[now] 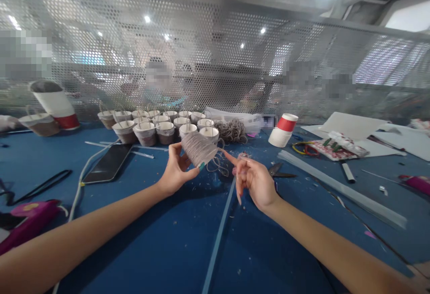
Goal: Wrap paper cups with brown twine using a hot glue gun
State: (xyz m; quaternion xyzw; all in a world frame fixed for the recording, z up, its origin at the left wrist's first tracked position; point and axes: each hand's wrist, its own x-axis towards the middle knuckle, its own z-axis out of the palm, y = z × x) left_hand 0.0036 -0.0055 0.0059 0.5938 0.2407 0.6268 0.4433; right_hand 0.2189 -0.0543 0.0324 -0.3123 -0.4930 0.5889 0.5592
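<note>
In my left hand (178,169) is a cup wound with grey-brown cord (198,149), tilted so its base end faces right. My fingers and thumb close around its side. My right hand (255,181) is just to the right, index finger stretched toward the cup's end and the other fingers loosely bent apart; I see nothing clearly held in it. Loose cord loops (220,167) hang between the cup and my right hand. A tangled heap of the same cord (231,131) lies behind. Scissors (280,172) lie partly hidden beyond my right hand.
Several small cord-handled cups (145,134) stand in rows behind my left hand. A phone (109,163) lies left, near a purple glue gun (36,222). Red-and-white paper cups (284,130), clear plastic strips (342,189) and white sheets (352,126) are right. A perforated metal screen (218,61) borders the back.
</note>
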